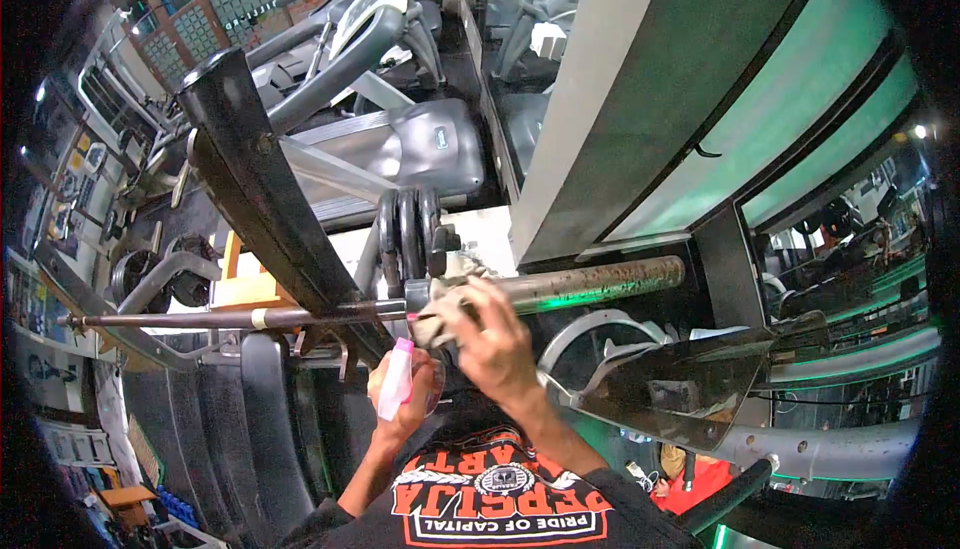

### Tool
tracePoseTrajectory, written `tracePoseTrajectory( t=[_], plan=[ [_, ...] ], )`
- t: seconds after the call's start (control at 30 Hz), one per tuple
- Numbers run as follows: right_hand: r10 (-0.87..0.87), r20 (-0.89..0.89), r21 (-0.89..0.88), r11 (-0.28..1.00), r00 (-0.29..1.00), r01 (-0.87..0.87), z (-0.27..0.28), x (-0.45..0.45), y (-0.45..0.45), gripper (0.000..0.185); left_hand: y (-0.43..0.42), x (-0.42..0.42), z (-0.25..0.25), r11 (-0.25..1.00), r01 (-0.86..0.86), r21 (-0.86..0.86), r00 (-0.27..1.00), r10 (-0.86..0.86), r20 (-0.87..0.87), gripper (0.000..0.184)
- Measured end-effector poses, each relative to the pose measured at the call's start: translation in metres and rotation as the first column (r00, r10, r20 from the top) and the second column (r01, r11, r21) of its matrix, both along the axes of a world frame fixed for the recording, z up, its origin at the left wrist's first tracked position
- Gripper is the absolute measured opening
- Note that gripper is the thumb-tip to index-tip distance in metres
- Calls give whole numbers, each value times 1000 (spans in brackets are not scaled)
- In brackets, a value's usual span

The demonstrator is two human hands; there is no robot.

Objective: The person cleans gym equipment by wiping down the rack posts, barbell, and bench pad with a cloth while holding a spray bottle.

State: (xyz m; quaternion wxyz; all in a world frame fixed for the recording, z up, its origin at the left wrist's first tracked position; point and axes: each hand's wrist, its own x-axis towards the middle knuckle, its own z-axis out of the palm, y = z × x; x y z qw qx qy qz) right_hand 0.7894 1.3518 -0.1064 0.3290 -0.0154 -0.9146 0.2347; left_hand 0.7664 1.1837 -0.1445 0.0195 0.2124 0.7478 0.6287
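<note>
My left hand (405, 404) is closed round a spray bottle with a pink and white spray head (398, 374); its clear body is mostly hidden by my fingers. In my right hand (492, 344) is a crumpled light-coloured cloth (436, 321), pressed to the barbell (190, 319) near the collar. The thick, worn sleeve (610, 284) of that barbell reaches out to the right, past my fingers. A dark upright post (265, 179) of the rack carries the bar. My left hand is just below the bar, close to the cloth.
Weight plates (405, 234) hang on a peg behind the bar. A treadmill (440, 149) stands farther back. A padded black bench (265, 399) lies below at left. On the right are a grey pillar (590, 79) and a clear panel (680, 389).
</note>
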Motion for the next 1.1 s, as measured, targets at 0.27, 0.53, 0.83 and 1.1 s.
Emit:
tracePoseTrajectory(
  t=[0.27,0.53,0.83,1.1],
  plan=[
    [-134,-29,-143,981,991,128,4,25,35,56,-3,4,7,999,50,-12,996,-51,-69,8],
    [-248,0,-146,959,969,245,-6,32,44,54,-9,3,13,988,105,117,986,-119,119,13],
    [-129,-11,-235,964,992,123,-5,33,41,48,-23,-13,31,981,79,180,994,-93,66,22],
    [72,-258,-437,881,964,-183,12,12,43,33,-42,-31,66,987,-141,73,962,154,-224,32]
  ],
)
